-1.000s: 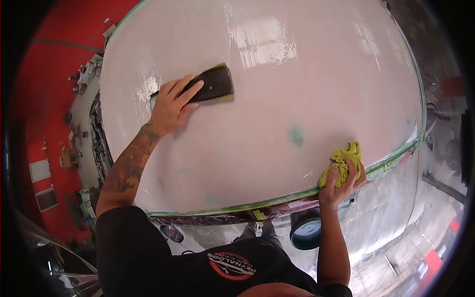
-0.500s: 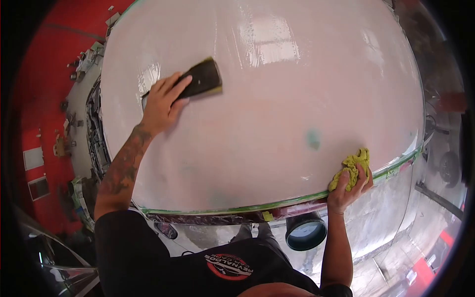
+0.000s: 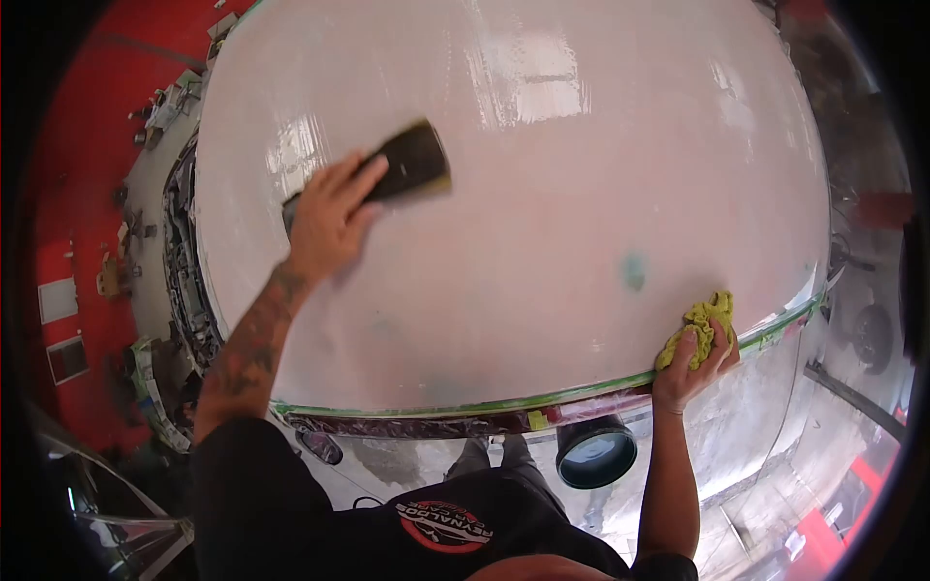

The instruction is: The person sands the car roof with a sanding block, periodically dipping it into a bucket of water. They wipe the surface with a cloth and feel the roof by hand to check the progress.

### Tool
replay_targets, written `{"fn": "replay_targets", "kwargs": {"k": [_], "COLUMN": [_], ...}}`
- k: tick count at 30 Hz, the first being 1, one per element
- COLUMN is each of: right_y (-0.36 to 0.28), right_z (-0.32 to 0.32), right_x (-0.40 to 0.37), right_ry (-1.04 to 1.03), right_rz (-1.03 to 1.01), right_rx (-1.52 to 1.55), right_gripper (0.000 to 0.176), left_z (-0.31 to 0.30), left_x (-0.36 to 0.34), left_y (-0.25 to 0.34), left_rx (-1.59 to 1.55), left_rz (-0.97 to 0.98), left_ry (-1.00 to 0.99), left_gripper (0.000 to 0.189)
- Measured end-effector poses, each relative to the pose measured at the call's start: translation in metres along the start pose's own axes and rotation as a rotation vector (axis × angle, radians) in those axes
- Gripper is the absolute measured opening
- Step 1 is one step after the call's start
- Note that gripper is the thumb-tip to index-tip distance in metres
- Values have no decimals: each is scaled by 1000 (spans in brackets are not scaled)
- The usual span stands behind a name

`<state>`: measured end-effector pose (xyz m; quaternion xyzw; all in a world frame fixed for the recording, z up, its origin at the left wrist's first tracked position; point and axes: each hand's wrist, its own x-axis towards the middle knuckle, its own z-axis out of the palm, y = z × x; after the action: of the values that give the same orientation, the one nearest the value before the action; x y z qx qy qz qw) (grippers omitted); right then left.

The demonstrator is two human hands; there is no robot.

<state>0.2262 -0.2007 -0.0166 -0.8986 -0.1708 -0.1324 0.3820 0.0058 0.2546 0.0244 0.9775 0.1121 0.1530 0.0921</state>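
Observation:
My left hand (image 3: 332, 221) is closed on a long dark sanding block (image 3: 418, 163), with a yellowish edge showing along its underside. The block lies on a broad, wet, pale pink car panel (image 3: 504, 252), slanting up to the right. My right hand (image 3: 690, 376) grips a crumpled yellow-green cloth (image 3: 699, 334) at the panel's near right edge. Green masking tape (image 3: 581, 390) runs along that edge. A faint green spot (image 3: 634, 271) shows on the panel, up and left of the cloth. The block's sanding face is hidden.
Below the near edge, a dark bucket (image 3: 598, 455) holding liquid stands on the floor. Plastic-covered dark red bodywork (image 3: 426, 426) borders the panel. Car parts (image 3: 174, 261) line the left side, by a red floor area (image 3: 77, 203). A wheel (image 3: 872, 339) stands at right.
The sanding block and my left hand appear slightly further right and lower. The view has shifted a little, and the cloth remains in my right hand at the edge.

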Motion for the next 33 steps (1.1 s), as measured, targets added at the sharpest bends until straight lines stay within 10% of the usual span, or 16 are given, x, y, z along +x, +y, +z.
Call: {"fn": "replay_targets", "kwargs": {"k": [3, 11, 20, 28, 33], "right_y": [-1, 7, 1, 3, 4], "right_z": [0, -5, 0, 1, 3], "right_x": [1, -6, -3, -1, -3], "right_ry": [12, -3, 63, 126, 147], "right_rz": [-27, -101, 18, -63, -63], "right_rx": [-31, -209, -45, -48, -29], "right_gripper": [37, 38, 36, 35, 37], "left_z": [-16, 17, -6, 49, 45], "left_x": [-97, 98, -129, 127, 40], "left_y": [89, -73, 153, 37, 141], "left_rx": [-47, 127, 8, 76, 32], "left_rz": [206, -137, 111, 102, 37], "left_ry": [-215, 162, -130, 157, 84], "left_gripper": [52, 46, 56, 49, 51]}}
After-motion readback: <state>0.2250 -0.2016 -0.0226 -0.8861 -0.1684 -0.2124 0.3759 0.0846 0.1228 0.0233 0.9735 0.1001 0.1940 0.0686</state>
